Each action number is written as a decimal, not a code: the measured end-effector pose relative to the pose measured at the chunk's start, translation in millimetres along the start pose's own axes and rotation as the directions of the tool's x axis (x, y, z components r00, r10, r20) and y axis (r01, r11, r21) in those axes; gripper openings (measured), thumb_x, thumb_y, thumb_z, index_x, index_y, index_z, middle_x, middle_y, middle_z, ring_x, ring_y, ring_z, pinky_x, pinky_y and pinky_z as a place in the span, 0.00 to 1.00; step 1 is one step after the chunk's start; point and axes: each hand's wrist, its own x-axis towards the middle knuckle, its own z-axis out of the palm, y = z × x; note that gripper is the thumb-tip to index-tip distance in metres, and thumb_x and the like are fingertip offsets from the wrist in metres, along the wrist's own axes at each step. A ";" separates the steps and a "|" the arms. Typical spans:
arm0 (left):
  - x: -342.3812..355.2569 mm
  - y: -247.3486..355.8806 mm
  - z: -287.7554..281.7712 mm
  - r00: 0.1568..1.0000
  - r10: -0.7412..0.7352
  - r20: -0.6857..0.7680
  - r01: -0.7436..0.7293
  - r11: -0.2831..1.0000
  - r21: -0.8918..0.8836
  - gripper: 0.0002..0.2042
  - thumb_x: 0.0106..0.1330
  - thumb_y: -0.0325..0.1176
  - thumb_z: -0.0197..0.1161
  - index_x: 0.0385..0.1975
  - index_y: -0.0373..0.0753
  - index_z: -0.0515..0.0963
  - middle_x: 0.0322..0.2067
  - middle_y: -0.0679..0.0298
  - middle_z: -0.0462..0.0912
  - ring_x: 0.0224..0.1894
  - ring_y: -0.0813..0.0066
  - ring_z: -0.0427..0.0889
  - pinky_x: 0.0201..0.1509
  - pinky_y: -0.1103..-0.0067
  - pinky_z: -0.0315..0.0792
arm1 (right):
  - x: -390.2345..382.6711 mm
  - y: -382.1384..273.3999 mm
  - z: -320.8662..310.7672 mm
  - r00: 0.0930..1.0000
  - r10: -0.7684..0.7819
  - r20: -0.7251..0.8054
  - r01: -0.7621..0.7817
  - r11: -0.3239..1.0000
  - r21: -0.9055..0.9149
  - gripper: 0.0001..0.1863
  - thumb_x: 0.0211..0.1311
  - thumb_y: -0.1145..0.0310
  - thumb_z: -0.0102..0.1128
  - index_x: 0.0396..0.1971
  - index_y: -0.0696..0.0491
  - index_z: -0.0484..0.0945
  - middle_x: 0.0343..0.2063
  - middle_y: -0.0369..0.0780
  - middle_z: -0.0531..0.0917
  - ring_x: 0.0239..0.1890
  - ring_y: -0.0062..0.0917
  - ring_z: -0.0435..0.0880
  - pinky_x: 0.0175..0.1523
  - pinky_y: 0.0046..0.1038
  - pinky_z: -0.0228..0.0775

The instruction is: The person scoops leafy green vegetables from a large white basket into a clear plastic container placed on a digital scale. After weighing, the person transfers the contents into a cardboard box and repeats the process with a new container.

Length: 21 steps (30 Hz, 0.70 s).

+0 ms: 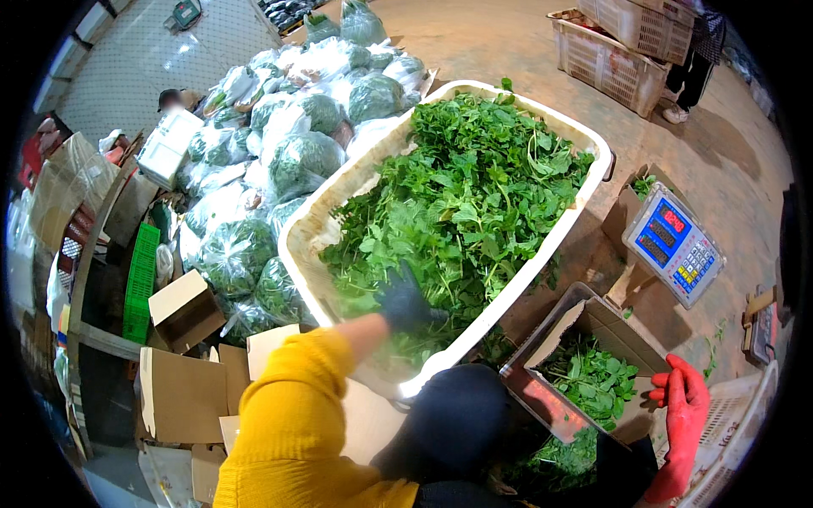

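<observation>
My left hand (406,301), in a dark glove below a yellow sleeve, reaches into a large white tub (584,173) heaped with leafy green herbs (474,186). Its fingers are spread against the leaves at the tub's near end, with no bunch visible in them. On the right, my right hand (684,398) wears a red rubber glove and is open, fingers stretched out, beside a cardboard box (618,334). Loose green sprigs (589,377) lie in that box. The box sits in a metal-edged tray, and a digital scale display (675,244) stands just beyond it.
Clear bags of greens (305,152) are piled left of the tub. Cardboard boxes (182,394) and a green crate (141,284) are at the left. Plastic crates (610,72) stand far right beside a person (701,59); another crate (728,423) is near my right hand.
</observation>
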 end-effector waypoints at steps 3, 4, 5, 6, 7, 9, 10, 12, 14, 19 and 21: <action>1.9 14.6 -2.7 1.000 0.014 -0.013 -0.013 0.996 0.086 0.61 0.41 0.57 0.69 0.61 0.29 0.30 0.59 0.35 0.48 0.61 0.41 0.50 0.61 0.62 0.57 | -1.4 -1.7 1.9 1.000 0.017 0.012 -0.017 1.000 -0.003 0.14 0.63 0.69 0.48 0.46 0.57 0.73 0.26 0.39 0.79 0.22 0.18 0.75 0.28 0.18 0.66; 7.3 17.0 2.7 0.998 0.032 -0.048 -0.024 0.989 0.146 0.61 0.40 0.57 0.70 0.62 0.29 0.31 0.58 0.35 0.50 0.61 0.42 0.54 0.60 0.63 0.59 | -1.8 -3.7 2.9 1.000 0.023 0.016 -0.023 1.000 -0.006 0.14 0.62 0.69 0.48 0.46 0.57 0.73 0.26 0.40 0.79 0.22 0.18 0.75 0.28 0.18 0.66; 12.9 15.2 8.2 0.998 0.048 -0.044 -0.044 0.996 0.075 0.59 0.41 0.55 0.70 0.62 0.29 0.35 0.55 0.37 0.56 0.57 0.44 0.60 0.57 0.65 0.62 | -1.7 -4.1 3.5 0.999 0.023 0.025 -0.023 1.000 -0.013 0.14 0.62 0.69 0.48 0.46 0.57 0.73 0.26 0.40 0.79 0.22 0.18 0.75 0.28 0.18 0.66; 19.1 8.8 10.7 0.997 0.064 -0.048 -0.064 0.998 0.004 0.56 0.41 0.53 0.71 0.62 0.30 0.40 0.53 0.38 0.62 0.54 0.46 0.65 0.54 0.66 0.65 | -0.9 -4.9 3.1 0.999 0.018 0.032 -0.017 1.000 -0.016 0.14 0.62 0.69 0.48 0.45 0.57 0.73 0.26 0.40 0.79 0.23 0.18 0.75 0.28 0.18 0.66; 25.5 1.2 12.2 0.995 0.086 -0.054 -0.089 0.994 -0.064 0.53 0.41 0.51 0.71 0.62 0.30 0.44 0.50 0.40 0.67 0.51 0.48 0.71 0.52 0.68 0.68 | -2.5 -5.8 1.3 0.999 0.015 0.034 -0.015 1.000 -0.016 0.14 0.62 0.69 0.48 0.45 0.57 0.73 0.27 0.40 0.79 0.23 0.19 0.76 0.29 0.18 0.66; 42.9 -27.5 13.1 0.982 0.137 -0.130 -0.164 0.960 -0.227 0.46 0.42 0.47 0.70 0.58 0.31 0.53 0.41 0.44 0.74 0.41 0.51 0.76 0.46 0.69 0.71 | -5.2 -11.4 -1.1 0.999 -0.011 0.048 0.011 1.000 -0.009 0.14 0.62 0.68 0.48 0.45 0.57 0.73 0.27 0.40 0.79 0.24 0.19 0.76 0.29 0.19 0.66; 49.7 -47.3 11.2 0.974 0.147 -0.172 -0.194 0.934 -0.299 0.42 0.42 0.45 0.70 0.56 0.32 0.58 0.36 0.47 0.78 0.37 0.53 0.78 0.44 0.70 0.72 | -5.9 -12.7 -2.7 0.998 -0.025 0.066 0.025 1.000 0.002 0.14 0.62 0.68 0.48 0.45 0.57 0.73 0.28 0.41 0.79 0.24 0.19 0.76 0.29 0.19 0.66; 61.3 -82.7 7.2 0.904 0.146 -0.402 -0.308 0.874 -0.376 0.30 0.44 0.41 0.68 0.46 0.32 0.68 0.30 0.48 0.79 0.34 0.52 0.79 0.41 0.68 0.72 | -8.9 -10.9 -8.9 0.995 -0.062 0.078 0.061 0.998 0.014 0.14 0.62 0.67 0.48 0.46 0.56 0.74 0.28 0.41 0.80 0.24 0.19 0.76 0.30 0.19 0.66; 47.4 -86.2 -34.4 0.867 0.069 -0.494 -0.318 0.839 -0.441 0.22 0.45 0.40 0.67 0.38 0.36 0.74 0.34 0.49 0.79 0.37 0.55 0.79 0.41 0.69 0.71 | -11.4 -5.2 -17.4 0.995 -0.081 0.060 0.080 0.997 0.018 0.15 0.63 0.66 0.47 0.46 0.56 0.74 0.28 0.40 0.80 0.24 0.19 0.76 0.30 0.19 0.66; 23.4 -138.0 -108.5 0.806 0.079 -0.586 -0.545 0.485 -0.684 0.15 0.54 0.32 0.59 0.41 0.34 0.73 0.32 0.61 0.78 0.33 0.70 0.76 0.39 0.75 0.70 | -17.6 4.3 -32.7 0.994 -0.108 0.033 0.107 0.994 0.024 0.15 0.63 0.65 0.48 0.46 0.55 0.74 0.28 0.40 0.80 0.24 0.19 0.76 0.30 0.19 0.66; 25.6 -165.0 -126.4 0.746 0.087 -0.660 -0.634 0.394 -0.665 0.13 0.56 0.32 0.57 0.39 0.32 0.73 0.32 0.62 0.78 0.31 0.75 0.74 0.36 0.76 0.69 | -21.3 2.7 -32.5 0.994 -0.110 0.028 0.109 0.993 0.039 0.15 0.63 0.64 0.48 0.46 0.56 0.74 0.27 0.40 0.80 0.24 0.19 0.77 0.30 0.19 0.66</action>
